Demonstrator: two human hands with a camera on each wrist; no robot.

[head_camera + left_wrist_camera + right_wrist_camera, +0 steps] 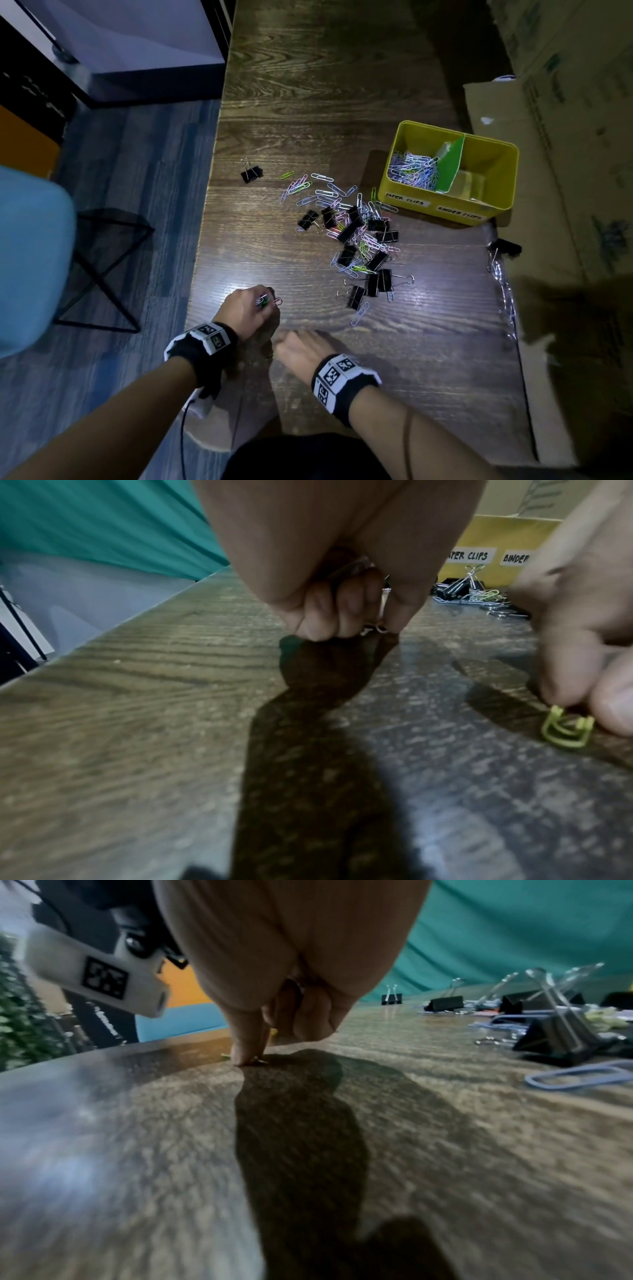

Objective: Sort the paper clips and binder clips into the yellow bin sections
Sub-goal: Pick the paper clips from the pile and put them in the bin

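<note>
My left hand (pixel 262 303) hovers low over the table's near left part, fingers curled round a few paper clips (pixel 382 607). Just to its right, my right hand (pixel 279 344) pinches a yellow-green paper clip (pixel 567 730) that lies on the wood between fingertip and thumb. A mixed pile (pixel 352 233) of coloured paper clips and black binder clips is spread over the table's middle. The yellow bin (pixel 503 164) stands at the right, split by a green divider (pixel 452 164). Its "PAPER CLIPS" section (pixel 412 169) holds many clips. No binder clips show in its other section.
One binder clip (pixel 251 173) lies apart at the left of the pile, another (pixel 503 248) at the table's right edge by the cardboard (pixel 565 205). The table's left edge (pixel 202 240) drops to the floor, with a blue chair (pixel 30 257) beside it.
</note>
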